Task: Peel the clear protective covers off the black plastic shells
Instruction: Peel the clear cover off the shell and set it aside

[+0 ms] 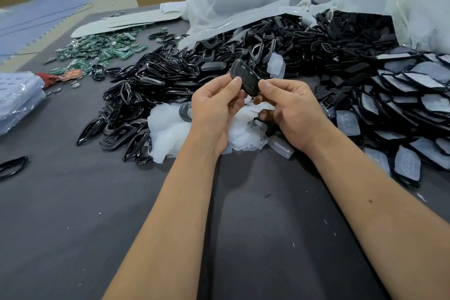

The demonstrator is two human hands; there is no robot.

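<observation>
Head view shows me bare grey counter (pixel 73 214) near my forearms. Both hands pinch one black shell (pixel 244 77), raised above a heap of peeled clear covers (pixel 168 129): left hand (pixel 214 107) at its left edge, right hand (pixel 289 110) at its right. Black frames (pixel 136 95) crowd the left, covered shells (pixel 409 95) the right, green circuit boards (pixel 97 50) behind. I cannot tell whether film clings to the shell.

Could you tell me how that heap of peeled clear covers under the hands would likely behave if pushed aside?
The clear covers look thin and crumpled, so probably floppy and very light. Loosely heaped on the grey table, they would likely scatter or slide rather than move together.
</observation>
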